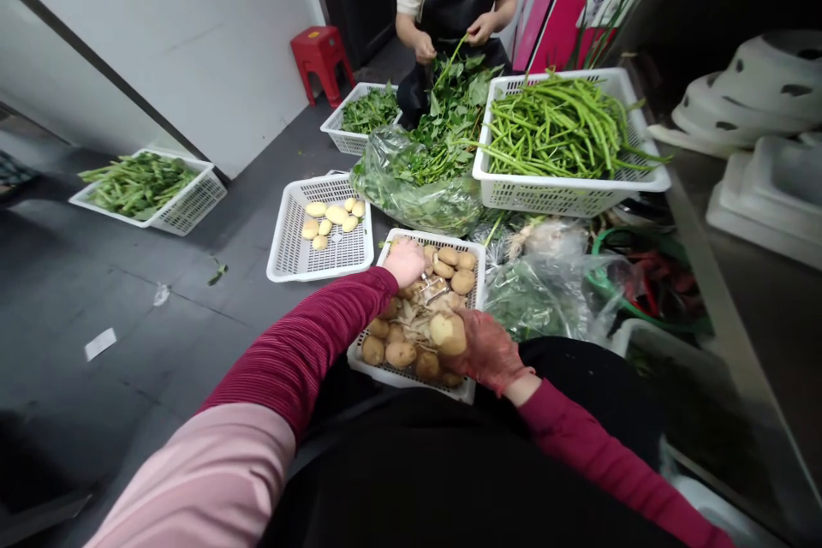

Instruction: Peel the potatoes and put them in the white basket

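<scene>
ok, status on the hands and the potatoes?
Left hand over the potato basket, peeler apparently in it. Right hand gripping a part-peeled potato. Peels heaped on the unpeeled potatoes. Peeled ones in the next basket.

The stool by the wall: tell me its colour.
The stool is red; the head view shows it.

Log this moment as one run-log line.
left hand: on peeler | right hand: holds potato | under: potato basket | beside: peeled-potato basket
</scene>
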Action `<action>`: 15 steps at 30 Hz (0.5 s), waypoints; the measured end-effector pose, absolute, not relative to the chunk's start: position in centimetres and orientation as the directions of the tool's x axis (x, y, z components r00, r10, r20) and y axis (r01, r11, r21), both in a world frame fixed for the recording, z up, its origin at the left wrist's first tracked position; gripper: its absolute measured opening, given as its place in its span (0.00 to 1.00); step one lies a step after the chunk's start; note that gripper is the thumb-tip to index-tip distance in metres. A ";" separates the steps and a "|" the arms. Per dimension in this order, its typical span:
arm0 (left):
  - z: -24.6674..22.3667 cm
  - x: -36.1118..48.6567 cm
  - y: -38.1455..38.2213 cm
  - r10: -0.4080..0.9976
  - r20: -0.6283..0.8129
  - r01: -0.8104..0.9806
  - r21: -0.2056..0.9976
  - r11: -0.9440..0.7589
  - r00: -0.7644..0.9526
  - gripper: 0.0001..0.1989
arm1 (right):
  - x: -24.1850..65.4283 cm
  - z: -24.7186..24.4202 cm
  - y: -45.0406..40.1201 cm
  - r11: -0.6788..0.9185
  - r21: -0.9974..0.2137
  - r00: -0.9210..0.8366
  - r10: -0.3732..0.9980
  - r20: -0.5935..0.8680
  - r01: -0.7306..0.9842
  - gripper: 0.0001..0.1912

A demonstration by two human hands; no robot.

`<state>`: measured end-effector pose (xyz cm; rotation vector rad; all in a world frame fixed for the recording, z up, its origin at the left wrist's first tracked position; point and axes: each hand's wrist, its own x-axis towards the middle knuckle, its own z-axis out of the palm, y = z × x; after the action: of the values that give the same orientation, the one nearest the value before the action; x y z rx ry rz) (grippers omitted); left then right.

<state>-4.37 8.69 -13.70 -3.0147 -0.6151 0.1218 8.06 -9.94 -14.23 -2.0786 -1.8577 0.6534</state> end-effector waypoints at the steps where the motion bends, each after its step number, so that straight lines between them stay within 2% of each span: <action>1: -13.6 -4.4 8.8 0.387 -0.057 0.383 -0.069 -0.921 0.920 0.11 | 8.1 -14.2 -10.1 -0.125 -0.470 0.062 0.987 -0.148 0.874 0.33; 4: -13.4 -4.9 9.0 0.286 -0.062 0.285 -0.016 -0.958 0.956 0.11 | 8.1 -14.5 -10.6 -0.089 -0.426 0.051 0.994 -0.099 0.900 0.36; 8: -13.0 -5.7 9.3 0.418 -0.138 0.412 -0.067 -0.909 0.898 0.10 | 8.2 -14.9 -10.9 0.060 -0.371 -0.035 0.997 0.074 0.927 0.38; 10: -12.8 -5.6 9.1 0.396 -0.124 0.392 -0.060 -0.918 0.910 0.10 | 8.2 -15.1 -10.9 0.083 -0.310 -0.047 0.991 0.124 0.947 0.37; 13: -12.7 -5.1 8.8 0.283 -0.138 0.286 -0.002 -0.958 0.949 0.10 | 8.2 -15.5 -10.7 0.067 -0.233 -0.029 0.986 0.163 0.970 0.33; 15: -12.8 -4.9 9.0 0.338 -0.192 0.340 -0.026 -0.940 0.921 0.10 | 8.2 -15.9 -10.7 0.071 -0.211 -0.028 0.979 0.203 0.975 0.30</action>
<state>-4.89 9.04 -12.77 -3.0867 -0.5449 0.3069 8.20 -10.66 -15.87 -1.9602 -2.0621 0.0187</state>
